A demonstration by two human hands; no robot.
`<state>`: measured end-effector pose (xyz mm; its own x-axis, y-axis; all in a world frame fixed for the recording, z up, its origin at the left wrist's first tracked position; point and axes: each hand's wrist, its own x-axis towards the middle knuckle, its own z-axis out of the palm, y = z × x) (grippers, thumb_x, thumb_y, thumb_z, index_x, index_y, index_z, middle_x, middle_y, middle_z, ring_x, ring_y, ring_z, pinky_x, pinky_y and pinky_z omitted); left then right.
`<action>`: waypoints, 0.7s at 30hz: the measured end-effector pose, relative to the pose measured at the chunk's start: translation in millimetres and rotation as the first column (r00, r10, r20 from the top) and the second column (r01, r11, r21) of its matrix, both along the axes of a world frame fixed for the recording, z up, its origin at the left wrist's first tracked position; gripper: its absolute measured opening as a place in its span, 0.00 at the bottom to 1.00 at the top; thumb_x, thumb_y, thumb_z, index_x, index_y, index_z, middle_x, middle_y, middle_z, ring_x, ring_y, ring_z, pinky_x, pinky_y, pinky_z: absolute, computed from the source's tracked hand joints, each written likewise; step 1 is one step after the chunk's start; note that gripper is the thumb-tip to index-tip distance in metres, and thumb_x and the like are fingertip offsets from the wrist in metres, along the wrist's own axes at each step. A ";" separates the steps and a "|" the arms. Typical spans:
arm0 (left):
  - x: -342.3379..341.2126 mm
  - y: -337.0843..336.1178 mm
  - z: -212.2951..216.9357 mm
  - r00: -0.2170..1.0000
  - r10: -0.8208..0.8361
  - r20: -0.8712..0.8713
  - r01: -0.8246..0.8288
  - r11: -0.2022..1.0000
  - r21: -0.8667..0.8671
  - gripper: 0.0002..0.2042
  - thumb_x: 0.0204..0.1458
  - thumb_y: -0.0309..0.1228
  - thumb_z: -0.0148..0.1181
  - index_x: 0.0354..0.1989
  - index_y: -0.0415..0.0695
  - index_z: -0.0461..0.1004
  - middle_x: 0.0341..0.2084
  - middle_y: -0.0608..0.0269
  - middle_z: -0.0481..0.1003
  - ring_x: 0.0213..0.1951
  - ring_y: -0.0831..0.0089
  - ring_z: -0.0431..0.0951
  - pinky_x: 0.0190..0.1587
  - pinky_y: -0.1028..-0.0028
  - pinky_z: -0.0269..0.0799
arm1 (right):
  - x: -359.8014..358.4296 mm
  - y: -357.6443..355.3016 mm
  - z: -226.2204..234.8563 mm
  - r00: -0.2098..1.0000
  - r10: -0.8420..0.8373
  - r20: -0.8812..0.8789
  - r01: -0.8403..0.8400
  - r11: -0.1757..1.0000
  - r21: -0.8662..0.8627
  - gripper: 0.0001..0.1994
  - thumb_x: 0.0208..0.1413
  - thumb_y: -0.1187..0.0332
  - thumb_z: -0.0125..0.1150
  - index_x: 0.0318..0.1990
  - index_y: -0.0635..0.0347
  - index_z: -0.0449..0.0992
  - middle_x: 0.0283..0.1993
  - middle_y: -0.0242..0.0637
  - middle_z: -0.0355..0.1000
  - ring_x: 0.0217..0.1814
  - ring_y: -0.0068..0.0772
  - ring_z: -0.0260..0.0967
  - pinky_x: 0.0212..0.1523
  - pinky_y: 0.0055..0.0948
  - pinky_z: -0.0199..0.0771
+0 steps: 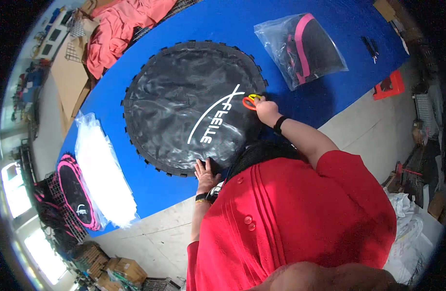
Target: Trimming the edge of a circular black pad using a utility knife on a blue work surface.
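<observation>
A round black mat (160, 106) with white lettering and small loops all round its edge lies flat on the blue table (150, 194). My left hand (206, 175) rests at its near edge, open, fingers spread on the black fabric. At the mat's right side, my right hand (268, 112) is closed around a pair of scissors (250, 103) with red and yellow handles. The scissors are over the mat near the end of the lettering; their blades cannot be made out.
A clear bag (324, 53) holding a black and pink piece lies at the far right, with a dark tool (370, 47) beyond it. Clear plastic bags (104, 169) are stacked on the left beside a pink-edged black mat (76, 191). Pink cloth (116, 31) lies at the far left.
</observation>
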<state>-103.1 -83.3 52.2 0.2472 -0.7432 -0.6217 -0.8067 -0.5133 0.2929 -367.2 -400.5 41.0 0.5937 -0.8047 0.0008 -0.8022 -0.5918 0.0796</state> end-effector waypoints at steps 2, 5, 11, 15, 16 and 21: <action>-0.5 -0.1 1.2 1.000 0.013 -0.012 -0.014 0.998 -0.055 0.53 0.42 0.41 0.73 0.75 0.55 0.43 0.73 0.33 0.35 0.74 0.33 0.35 0.70 0.37 0.43 | 6.8 -10.2 0.3 0.997 -0.064 0.030 0.064 0.998 0.013 0.13 0.58 0.68 0.51 0.49 0.60 0.73 0.34 0.43 0.74 0.23 0.38 0.76 0.22 0.38 0.75; -2.8 -0.5 2.7 1.000 0.017 -0.010 -0.017 0.997 -0.069 0.53 0.42 0.40 0.72 0.75 0.55 0.43 0.74 0.34 0.35 0.74 0.33 0.35 0.70 0.36 0.43 | 19.0 -36.7 -0.9 0.982 -0.163 0.095 0.150 0.979 0.136 0.12 0.62 0.67 0.47 0.48 0.59 0.73 0.38 0.46 0.74 0.29 0.45 0.78 0.28 0.43 0.77; -2.3 -0.6 -0.6 0.999 0.031 -0.007 -0.032 0.997 -0.064 0.53 0.44 0.42 0.73 0.76 0.59 0.43 0.74 0.36 0.35 0.74 0.34 0.36 0.70 0.37 0.44 | 33.5 -77.2 -3.4 0.984 -0.171 0.043 0.159 0.967 0.199 0.12 0.61 0.70 0.47 0.49 0.60 0.73 0.40 0.48 0.74 0.34 0.45 0.79 0.31 0.42 0.79; 0.0 1.1 -1.6 0.999 0.035 -0.027 -0.036 0.999 -0.027 0.52 0.44 0.42 0.73 0.76 0.60 0.43 0.74 0.35 0.35 0.74 0.35 0.35 0.70 0.37 0.44 | 30.1 -69.4 -6.8 0.979 -0.176 0.100 0.158 0.973 0.166 0.14 0.61 0.70 0.48 0.51 0.60 0.73 0.43 0.50 0.74 0.35 0.45 0.79 0.31 0.42 0.79; 0.3 1.3 -1.4 0.999 0.033 -0.026 -0.034 0.999 -0.012 0.52 0.45 0.42 0.73 0.76 0.59 0.43 0.74 0.35 0.35 0.74 0.34 0.35 0.69 0.36 0.45 | 26.4 -64.0 -6.6 0.982 -0.174 0.077 0.158 0.971 0.179 0.15 0.60 0.70 0.48 0.53 0.60 0.72 0.44 0.51 0.74 0.35 0.45 0.79 0.31 0.42 0.79; 0.3 -0.1 1.0 0.999 0.029 -0.042 -0.032 0.997 -0.072 0.52 0.45 0.41 0.73 0.76 0.56 0.43 0.74 0.35 0.33 0.74 0.34 0.34 0.68 0.33 0.45 | 11.3 -40.4 0.8 0.992 -0.086 -0.095 0.103 0.974 0.201 0.16 0.60 0.69 0.49 0.53 0.61 0.73 0.44 0.47 0.75 0.34 0.42 0.80 0.29 0.39 0.79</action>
